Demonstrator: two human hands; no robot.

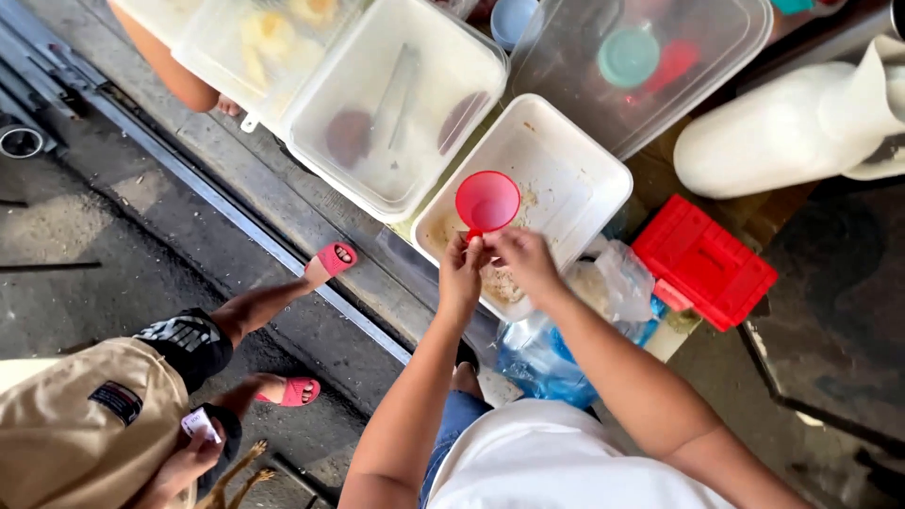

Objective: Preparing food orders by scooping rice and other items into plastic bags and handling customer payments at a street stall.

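— What do you have in front of you, biggest first?

— Four clear plastic tubs run from ten o'clock to two o'clock. The largest, a lidded tub (650, 66), sits at one o'clock with a teal lid and something red inside. Next comes the empty-looking tub (396, 104) at twelve, then the open white tub (575, 174) right above your hands, with crumbs and a little grainy food in it. The fourth, at eleven, holds yellowish food. One red box (702, 262) lies at three o'clock, one white jug (782, 127) at two, and one blue-and-clear bag (556, 353) sits under your forearms.

— And your hands?

— Your left hand (460, 273) is pinched tight on the handle of the single red scoop (487, 201), which hangs over the white tub's near corner. Your right hand (523, 259) is curled beside it, fingertips at the same handle; you cannot tell whether it truly grips.

— Room to move?

— Tubs touch edge to edge above you, and the red box sits close at three. At nine o'clock the ground is open as far as another person's two pink sandals (330, 259).
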